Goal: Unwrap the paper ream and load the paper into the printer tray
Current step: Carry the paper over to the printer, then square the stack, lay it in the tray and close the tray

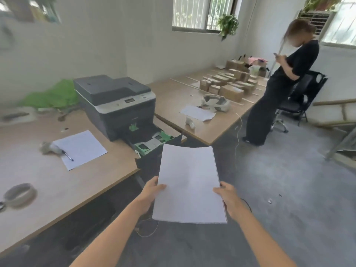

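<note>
A white stack of paper (189,184) is held flat in front of me, above the floor. My left hand (153,191) grips its left edge and my right hand (228,197) grips its right edge. The stack's far edge sits just short of the printer tray (154,140), which is pulled out with green guides showing. The dark grey printer (117,101) stands at the table corner behind the tray. No ream wrapper shows in my hands.
A loose sheet (81,148) with a pen (67,156) lies on the wooden table (38,189), near a tape roll (20,195). A second table (173,93) holds cardboard boxes (229,83) and a headset (215,103). A person in black (279,89) stands at right beside a chair (302,101).
</note>
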The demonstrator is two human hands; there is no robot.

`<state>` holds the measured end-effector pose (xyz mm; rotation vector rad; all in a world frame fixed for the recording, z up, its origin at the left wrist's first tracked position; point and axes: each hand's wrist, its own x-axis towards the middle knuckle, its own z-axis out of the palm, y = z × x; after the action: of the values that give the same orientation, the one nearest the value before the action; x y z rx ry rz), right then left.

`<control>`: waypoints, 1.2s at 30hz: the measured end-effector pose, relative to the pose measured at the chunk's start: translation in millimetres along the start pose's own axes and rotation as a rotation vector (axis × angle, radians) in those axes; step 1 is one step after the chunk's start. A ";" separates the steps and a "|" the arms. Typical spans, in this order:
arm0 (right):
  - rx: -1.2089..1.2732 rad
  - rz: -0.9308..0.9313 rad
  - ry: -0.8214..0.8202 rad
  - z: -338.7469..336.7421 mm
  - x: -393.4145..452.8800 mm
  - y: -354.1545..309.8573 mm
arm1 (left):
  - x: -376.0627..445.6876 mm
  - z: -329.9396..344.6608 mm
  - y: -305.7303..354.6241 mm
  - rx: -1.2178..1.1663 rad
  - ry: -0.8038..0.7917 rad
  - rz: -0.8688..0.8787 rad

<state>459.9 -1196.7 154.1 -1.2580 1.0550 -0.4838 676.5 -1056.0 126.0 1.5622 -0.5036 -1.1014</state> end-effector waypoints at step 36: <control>-0.497 -0.486 -0.798 407.6 353.7 -53.2 | 174.3 -280.0 17.9 -0.073 1.216 0.044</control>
<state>986.1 -1278.3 51.2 -1.9398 0.1749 -0.0349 1001.3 -1051.8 65.6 1.8131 0.3286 -0.0018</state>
